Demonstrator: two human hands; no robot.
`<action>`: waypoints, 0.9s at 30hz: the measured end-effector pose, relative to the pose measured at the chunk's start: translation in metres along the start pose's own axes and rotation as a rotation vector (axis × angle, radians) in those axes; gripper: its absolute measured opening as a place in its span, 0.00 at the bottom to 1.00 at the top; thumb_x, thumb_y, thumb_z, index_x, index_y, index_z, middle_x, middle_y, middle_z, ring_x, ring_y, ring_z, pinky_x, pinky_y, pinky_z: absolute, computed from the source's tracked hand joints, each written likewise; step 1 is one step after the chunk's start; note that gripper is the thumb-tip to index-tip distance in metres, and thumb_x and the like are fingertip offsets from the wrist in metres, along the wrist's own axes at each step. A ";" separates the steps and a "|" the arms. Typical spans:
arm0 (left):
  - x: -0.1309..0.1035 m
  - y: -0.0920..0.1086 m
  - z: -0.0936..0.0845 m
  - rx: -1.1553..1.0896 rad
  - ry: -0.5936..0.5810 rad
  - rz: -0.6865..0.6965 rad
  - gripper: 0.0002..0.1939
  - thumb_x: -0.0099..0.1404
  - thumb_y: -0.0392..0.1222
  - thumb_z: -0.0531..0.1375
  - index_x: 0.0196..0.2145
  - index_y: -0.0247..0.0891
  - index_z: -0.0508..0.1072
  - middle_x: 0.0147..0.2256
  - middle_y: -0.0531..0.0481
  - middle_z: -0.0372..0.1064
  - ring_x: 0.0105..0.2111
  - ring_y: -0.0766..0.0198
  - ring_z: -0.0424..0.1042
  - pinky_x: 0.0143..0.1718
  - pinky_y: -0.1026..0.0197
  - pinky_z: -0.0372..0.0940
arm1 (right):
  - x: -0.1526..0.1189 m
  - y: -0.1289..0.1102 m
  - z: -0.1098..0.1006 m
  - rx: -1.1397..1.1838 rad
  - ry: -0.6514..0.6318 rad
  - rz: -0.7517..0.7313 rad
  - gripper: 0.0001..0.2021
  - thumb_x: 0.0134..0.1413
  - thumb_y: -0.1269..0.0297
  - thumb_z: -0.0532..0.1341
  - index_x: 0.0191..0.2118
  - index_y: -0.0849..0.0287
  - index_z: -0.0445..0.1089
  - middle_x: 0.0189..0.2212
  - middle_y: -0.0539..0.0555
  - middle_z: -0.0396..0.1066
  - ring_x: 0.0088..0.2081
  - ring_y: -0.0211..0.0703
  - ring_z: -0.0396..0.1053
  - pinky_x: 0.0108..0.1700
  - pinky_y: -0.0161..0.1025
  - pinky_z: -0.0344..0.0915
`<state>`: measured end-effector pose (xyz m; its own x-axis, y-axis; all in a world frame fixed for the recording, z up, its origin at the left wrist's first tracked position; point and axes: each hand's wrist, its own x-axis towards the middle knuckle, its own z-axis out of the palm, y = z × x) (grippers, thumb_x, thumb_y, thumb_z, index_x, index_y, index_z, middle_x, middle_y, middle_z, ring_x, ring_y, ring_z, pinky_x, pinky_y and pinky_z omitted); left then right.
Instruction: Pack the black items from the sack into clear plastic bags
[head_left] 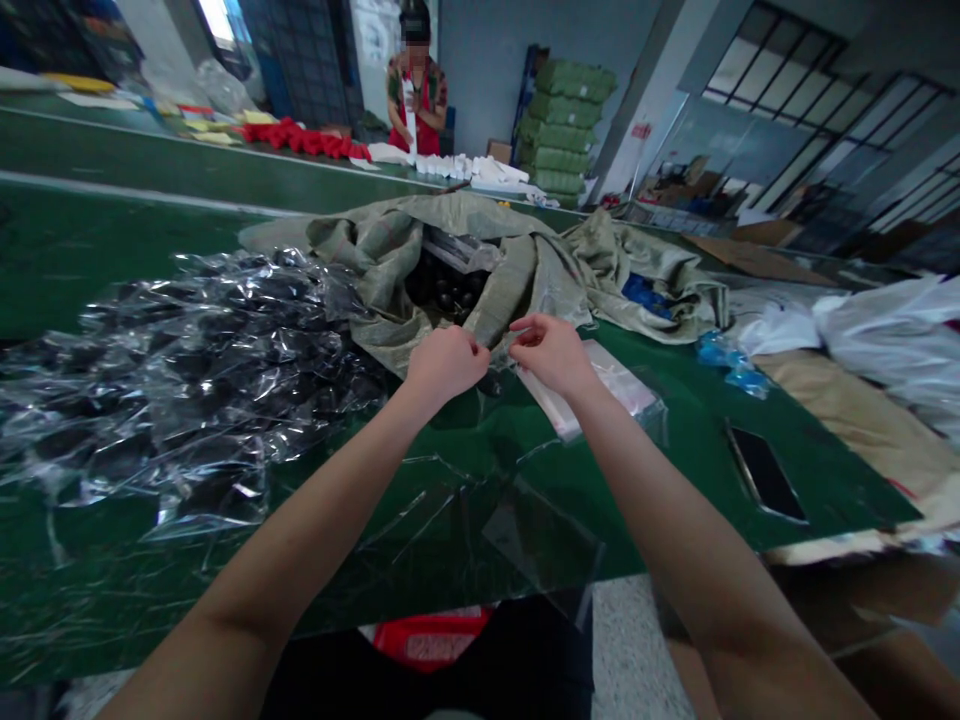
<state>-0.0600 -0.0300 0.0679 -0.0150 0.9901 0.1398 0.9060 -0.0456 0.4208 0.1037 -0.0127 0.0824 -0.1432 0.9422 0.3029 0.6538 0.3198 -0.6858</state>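
My left hand (pixel 448 364) is closed at the front edge of an open woven sack (pixel 517 280), a small dark item showing just below its fingers; what it grips is too small to make out. Black round items (pixel 450 290) lie inside the sack. To the right, my right hand (pixel 551 352) has its fingers curled and apart, over a stack of clear flat bags (pixel 616 385). Nothing shows between its fingers. A heap of black items in clear wrappers (pixel 225 370) covers the table's left side.
On the green table (pixel 679 420), a phone (pixel 766 472) lies at right, near brown paper (pixel 847 410) and blue plastic (pixel 731 362). Loose clear film (pixel 544 535) lies by the front edge. Across the table, a person (pixel 417 95) handles white material behind red pieces (pixel 300 138).
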 end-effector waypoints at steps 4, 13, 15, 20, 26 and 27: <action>-0.001 0.000 0.001 0.041 -0.051 0.058 0.18 0.62 0.50 0.52 0.31 0.37 0.79 0.32 0.39 0.75 0.35 0.51 0.74 0.39 0.55 0.66 | 0.000 0.003 0.000 -0.026 -0.037 -0.016 0.14 0.40 0.75 0.60 0.37 0.62 0.73 0.27 0.52 0.74 0.29 0.41 0.71 0.35 0.39 0.67; 0.001 -0.004 0.006 0.090 -0.117 0.182 0.19 0.56 0.55 0.60 0.37 0.37 0.76 0.36 0.41 0.75 0.36 0.56 0.72 0.37 0.59 0.64 | 0.001 0.018 0.007 -0.059 -0.161 -0.070 0.13 0.41 0.75 0.61 0.37 0.62 0.73 0.27 0.51 0.74 0.29 0.38 0.71 0.33 0.36 0.66; 0.002 -0.004 0.007 0.051 -0.137 0.210 0.16 0.57 0.52 0.59 0.33 0.38 0.77 0.33 0.44 0.74 0.33 0.58 0.72 0.34 0.61 0.62 | 0.003 0.022 0.005 -0.016 -0.198 -0.066 0.13 0.41 0.76 0.61 0.37 0.62 0.73 0.27 0.51 0.73 0.29 0.37 0.70 0.32 0.35 0.65; 0.004 -0.002 0.007 -0.196 -0.264 0.288 0.13 0.58 0.47 0.56 0.26 0.36 0.75 0.23 0.50 0.70 0.23 0.66 0.66 0.25 0.64 0.55 | 0.008 0.025 -0.009 0.329 -0.438 0.055 0.14 0.41 0.74 0.65 0.39 0.61 0.72 0.27 0.50 0.73 0.27 0.35 0.69 0.26 0.31 0.64; 0.017 -0.009 0.029 -0.260 -0.255 -0.039 0.16 0.55 0.50 0.57 0.19 0.36 0.72 0.17 0.51 0.64 0.20 0.65 0.64 0.21 0.64 0.52 | -0.002 0.060 0.003 0.696 -0.201 0.385 0.16 0.49 0.53 0.64 0.37 0.60 0.69 0.32 0.51 0.73 0.27 0.32 0.68 0.28 0.30 0.64; 0.019 -0.011 0.032 -0.255 -0.250 -0.061 0.16 0.55 0.51 0.57 0.19 0.36 0.71 0.18 0.50 0.64 0.20 0.64 0.65 0.21 0.63 0.52 | -0.007 0.068 0.010 0.653 -0.018 0.397 0.16 0.52 0.49 0.61 0.35 0.59 0.68 0.30 0.50 0.71 0.25 0.32 0.67 0.26 0.29 0.62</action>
<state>-0.0562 -0.0065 0.0373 0.0671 0.9924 -0.1028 0.7713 0.0138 0.6364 0.1413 0.0037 0.0269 -0.0049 0.9984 -0.0555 0.0872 -0.0548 -0.9947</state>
